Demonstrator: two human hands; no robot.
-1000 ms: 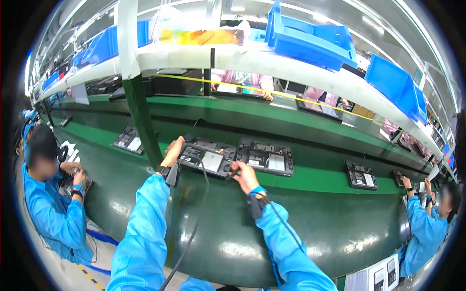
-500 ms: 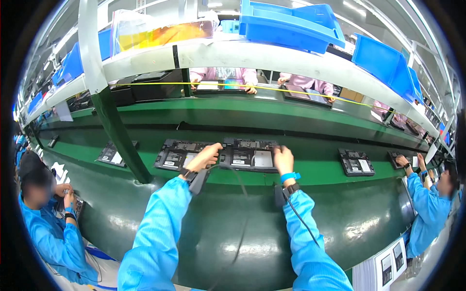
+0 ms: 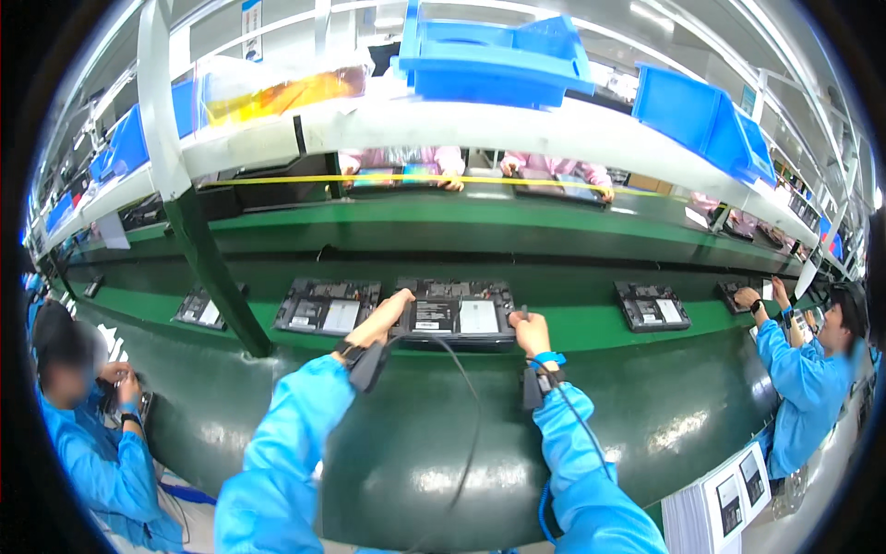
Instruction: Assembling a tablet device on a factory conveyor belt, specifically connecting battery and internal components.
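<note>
An open laptop base (image 3: 479, 316), black with bare circuit boards and a pale rectangular panel, lies ahead of me near the front edge of the green strip. My left hand (image 3: 392, 312) grips its left edge with curled fingers. At its right front corner, my right hand (image 3: 530, 334) is closed on the edge, its fingertips partly hidden. Just left of it lies a second open laptop base (image 3: 340, 316), beside my left hand but not held. Both my wrists carry dark bands with small boxes, and a thin cable hangs between my arms.
Further laptop bases lie at the right (image 3: 651, 306) and left (image 3: 210, 307). A green post (image 3: 210, 268) rises at left. Overhead, a white shelf (image 3: 369, 126) bears blue bins (image 3: 498, 69). Co-workers sit left (image 3: 92, 443) and right (image 3: 801, 388); a printed booklet (image 3: 715, 508) stands lower right.
The laptop base in my hands has come slightly nearer to me, and the gap to its left neighbour looks wider. My right hand has moved down along its right side. The whole view has shifted.
</note>
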